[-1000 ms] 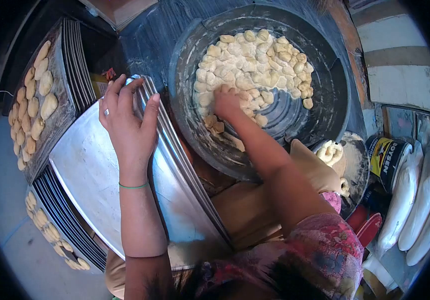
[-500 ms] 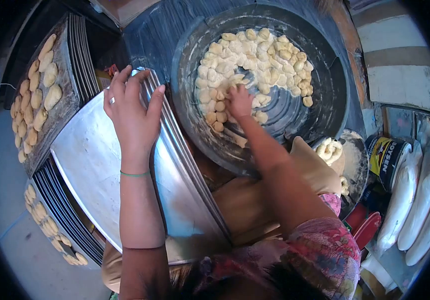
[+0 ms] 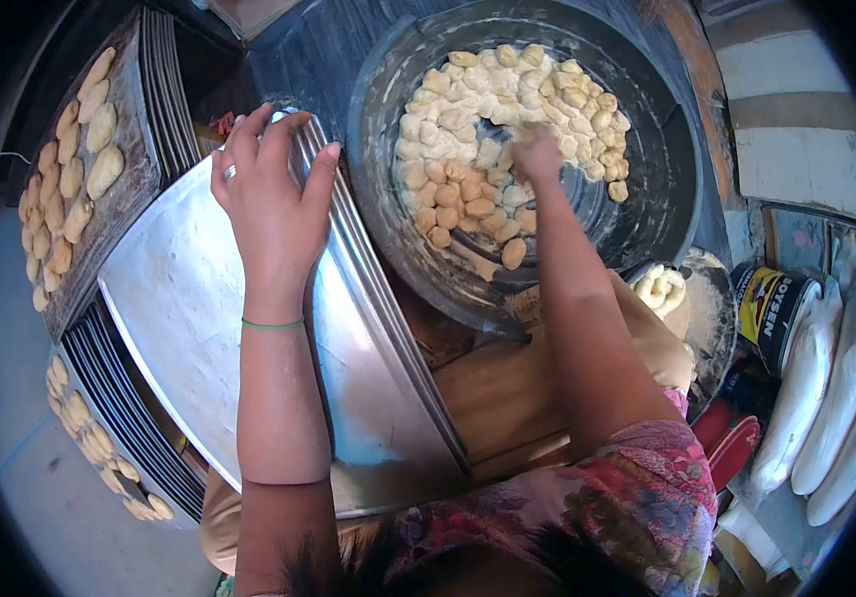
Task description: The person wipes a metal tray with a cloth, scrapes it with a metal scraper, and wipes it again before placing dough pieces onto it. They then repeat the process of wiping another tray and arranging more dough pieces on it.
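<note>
A large dark basin [image 3: 372, 149] holds many floured dough pieces [image 3: 507, 99], pale along the back and browner at the lower left. My right hand [image 3: 537, 157] is down among them near the basin's middle; motion smears its fingers, so I cannot make out whether it holds any dough. My left hand [image 3: 271, 199] lies over the top end of a stack of shiny metal baking trays [image 3: 378, 398], fingers spread and slightly bent, with nothing in the palm that shows. A ring and a green wrist band are on that arm.
Flat dough pieces [image 3: 72, 179] lie on the upper of two tray stacks at left, and more dough pieces [image 3: 95, 438] on the lower one. At right are a floured round pan [image 3: 711, 318] with dough rings, a Boysen can [image 3: 774, 306] and long white plastic-wrapped bundles [image 3: 801, 398].
My right hand has moved right and slightly up across the basin. Browner dough pieces now lie spread at the lower left where it was. My left hand stays on the trays.
</note>
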Demonstrator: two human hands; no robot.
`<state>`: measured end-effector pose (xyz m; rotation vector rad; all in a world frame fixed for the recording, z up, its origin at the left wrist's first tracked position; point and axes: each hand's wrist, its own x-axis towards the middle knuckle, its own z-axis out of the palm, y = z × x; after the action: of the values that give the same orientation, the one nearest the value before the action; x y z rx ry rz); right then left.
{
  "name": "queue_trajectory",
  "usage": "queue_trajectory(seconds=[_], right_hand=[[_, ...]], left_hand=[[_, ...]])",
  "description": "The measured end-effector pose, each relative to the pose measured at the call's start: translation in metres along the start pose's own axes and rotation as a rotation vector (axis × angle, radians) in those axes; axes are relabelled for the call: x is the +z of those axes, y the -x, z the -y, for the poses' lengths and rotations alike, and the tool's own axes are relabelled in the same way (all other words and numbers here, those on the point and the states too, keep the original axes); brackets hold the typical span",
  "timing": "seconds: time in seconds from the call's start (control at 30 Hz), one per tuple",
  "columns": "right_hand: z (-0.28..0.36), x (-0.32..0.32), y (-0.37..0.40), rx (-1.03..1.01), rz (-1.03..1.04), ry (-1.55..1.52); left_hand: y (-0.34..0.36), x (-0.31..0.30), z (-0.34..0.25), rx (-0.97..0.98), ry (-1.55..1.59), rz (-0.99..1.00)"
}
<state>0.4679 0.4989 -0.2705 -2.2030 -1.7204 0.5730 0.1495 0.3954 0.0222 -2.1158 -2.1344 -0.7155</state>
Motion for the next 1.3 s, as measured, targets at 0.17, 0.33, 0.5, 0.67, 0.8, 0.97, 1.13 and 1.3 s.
queue_trajectory(seconds=[0.17, 0.33, 0.5, 0.67, 0.8, 0.97, 1.13, 1.3], right_hand=[[0.05, 0.017, 0.03, -0.088, 0.439, 0.333], [-0.028, 0.007, -0.001, 0.231, 0.556, -1.3], [-0.028, -0.03, 0.012, 0.412, -0.049, -0.833], [-0.023, 0.051, 0.085, -0.109, -0.218, 0.131], [-0.007, 0.039, 0.08, 0.18, 0.06, -0.46], [0.004, -0.009, 0.06, 0.301, 0.024, -1.085], [-0.009, 0.044, 0.07, 0.38, -0.016, -0.347], [0.086, 0.064, 0.147, -0.205, 0.322, 0.249]], left_hand=[[0.0, 0.0, 0.0, -0.004, 0.024, 0.0], [0.001, 0.003, 0.003, 0.006, -0.01, -0.024], [0.001, 0.004, 0.004, 0.021, -0.008, -0.035], [0.001, 0.006, 0.003, 0.005, -0.018, -0.038], [0.001, 0.006, 0.006, 0.004, 0.03, -0.033], [0.002, 0.007, 0.006, 0.003, 0.065, -0.039], [0.002, 0.007, 0.006, 0.034, 0.035, -0.08], [0.001, 0.007, 0.005, 0.023, 0.021, -0.071]])
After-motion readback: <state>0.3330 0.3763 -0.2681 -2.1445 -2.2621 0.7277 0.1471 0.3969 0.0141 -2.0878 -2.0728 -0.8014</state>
